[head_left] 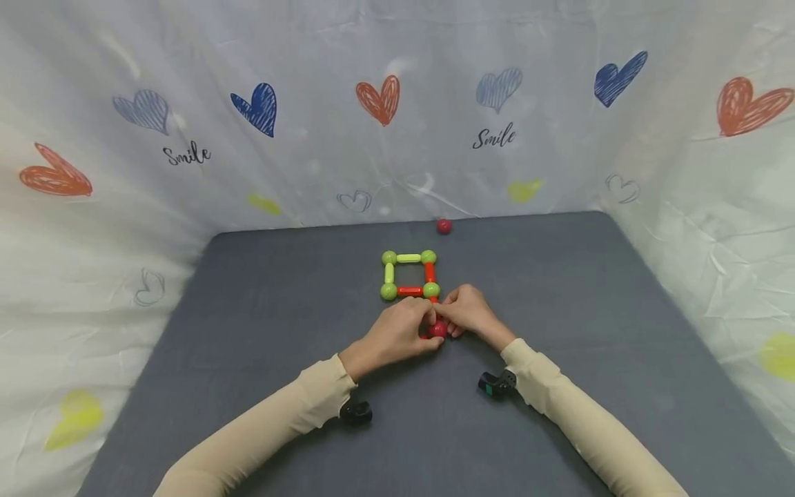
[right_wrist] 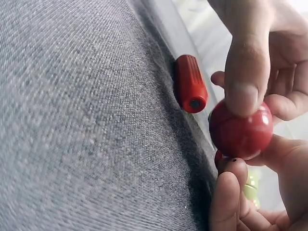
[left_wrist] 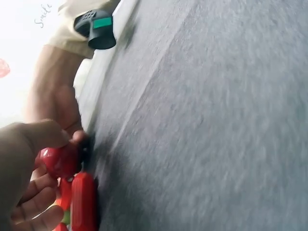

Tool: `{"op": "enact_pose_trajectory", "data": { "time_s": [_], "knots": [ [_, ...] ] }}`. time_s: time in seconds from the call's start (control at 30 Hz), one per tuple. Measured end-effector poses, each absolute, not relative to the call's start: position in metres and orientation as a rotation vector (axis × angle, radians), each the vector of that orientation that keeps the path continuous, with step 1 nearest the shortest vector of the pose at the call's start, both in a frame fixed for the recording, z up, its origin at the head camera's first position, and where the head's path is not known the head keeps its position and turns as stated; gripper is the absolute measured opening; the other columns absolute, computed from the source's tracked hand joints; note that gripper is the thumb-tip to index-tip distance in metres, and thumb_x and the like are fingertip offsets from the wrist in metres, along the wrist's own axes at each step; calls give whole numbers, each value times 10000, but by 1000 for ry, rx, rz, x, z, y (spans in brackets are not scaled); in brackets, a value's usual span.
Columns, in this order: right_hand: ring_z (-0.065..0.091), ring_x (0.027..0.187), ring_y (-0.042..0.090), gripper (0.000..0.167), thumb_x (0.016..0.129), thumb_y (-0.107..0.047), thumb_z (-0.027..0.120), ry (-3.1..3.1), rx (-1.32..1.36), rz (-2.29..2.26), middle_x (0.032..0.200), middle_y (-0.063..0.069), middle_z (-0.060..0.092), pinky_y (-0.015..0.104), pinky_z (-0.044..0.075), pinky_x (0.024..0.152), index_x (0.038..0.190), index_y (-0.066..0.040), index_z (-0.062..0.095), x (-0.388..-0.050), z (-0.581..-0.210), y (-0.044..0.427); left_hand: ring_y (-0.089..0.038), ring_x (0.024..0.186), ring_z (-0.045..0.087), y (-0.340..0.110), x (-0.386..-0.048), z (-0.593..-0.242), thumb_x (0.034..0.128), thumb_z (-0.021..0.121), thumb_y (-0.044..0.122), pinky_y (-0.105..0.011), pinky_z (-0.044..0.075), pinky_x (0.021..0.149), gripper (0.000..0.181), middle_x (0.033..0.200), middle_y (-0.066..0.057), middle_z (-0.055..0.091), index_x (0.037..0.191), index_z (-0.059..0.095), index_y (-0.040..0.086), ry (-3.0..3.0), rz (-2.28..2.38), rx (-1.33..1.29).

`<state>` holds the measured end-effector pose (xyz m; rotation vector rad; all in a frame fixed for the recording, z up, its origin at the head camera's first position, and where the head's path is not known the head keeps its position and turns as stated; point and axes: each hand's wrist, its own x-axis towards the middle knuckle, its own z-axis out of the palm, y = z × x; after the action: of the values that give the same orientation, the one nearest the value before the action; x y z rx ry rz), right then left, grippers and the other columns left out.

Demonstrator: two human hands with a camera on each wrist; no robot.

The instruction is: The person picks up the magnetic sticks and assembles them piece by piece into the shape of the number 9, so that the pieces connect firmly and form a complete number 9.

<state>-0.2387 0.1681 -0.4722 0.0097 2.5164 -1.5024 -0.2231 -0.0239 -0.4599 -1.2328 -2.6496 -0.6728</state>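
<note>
My left hand point(head_left: 397, 330) pinches a glossy red ball point(head_left: 438, 328), its thumb on the ball's near side. From the right, my right hand point(head_left: 468, 310) grips the red rod point(head_left: 434, 300) that runs between this ball and the frame's near-right green ball point(head_left: 431, 290); fingers cover most of that rod. The square frame has green balls at its corners, a yellow-green rod point(head_left: 408, 258) at the back, another on the left, and red rods at the right and front. A loose red rod point(right_wrist: 190, 84) lies on the table beside the held ball, mostly hidden by my left hand in the head view.
Another red ball point(head_left: 444, 226) rests near the back edge of the dark grey table point(head_left: 279, 297). A pale curtain point(head_left: 310, 166) with printed hearts hangs behind and along the sides. Black cameras point(head_left: 497, 384) are strapped beneath both wrists.
</note>
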Motion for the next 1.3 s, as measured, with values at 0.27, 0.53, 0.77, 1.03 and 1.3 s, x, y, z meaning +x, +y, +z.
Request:
{"op": "enact_pose_trajectory", "data": {
  "time_s": [0.27,0.53,0.77,1.03,1.3],
  "knots": [
    [402,365,79,409,883,-292,731,2647,-35,-1389,447,-21,492,230,331,378,539,-95,629,-242,-472,167,-81,708,470,-19,-220,-466,777,833,285,-234,406,591,302,756,76,504,794,548,187,-2642,-674,-1140],
    [358,363,68,426,874,-293,728,2640,-30,-1387,434,-47,455,225,283,375,511,-124,584,-242,-474,165,-90,725,473,-20,-218,-467,783,835,285,-245,416,597,305,768,69,485,793,547,182,-2678,-630,-1113],
    [353,348,67,419,867,-290,717,2642,-15,-1388,432,-35,460,230,277,376,509,-123,577,-242,-475,164,-84,736,463,-27,-218,-468,789,843,356,-237,409,582,324,779,79,487,805,564,193,-2685,-610,-1119],
    [352,358,75,356,847,-271,718,2627,2,-1395,449,-37,477,239,296,391,557,-85,626,-241,-473,165,-91,770,469,-54,-216,-468,778,820,451,-257,426,586,329,869,75,555,898,646,198,-2787,-507,-1089],
    [344,363,93,408,860,-290,720,2626,-10,-1396,447,-31,458,251,286,401,521,-111,581,-240,-476,168,-103,828,487,-71,-215,-469,841,791,377,-277,446,653,310,987,41,591,1079,730,188,-2839,-460,-1162]
  ]
}}
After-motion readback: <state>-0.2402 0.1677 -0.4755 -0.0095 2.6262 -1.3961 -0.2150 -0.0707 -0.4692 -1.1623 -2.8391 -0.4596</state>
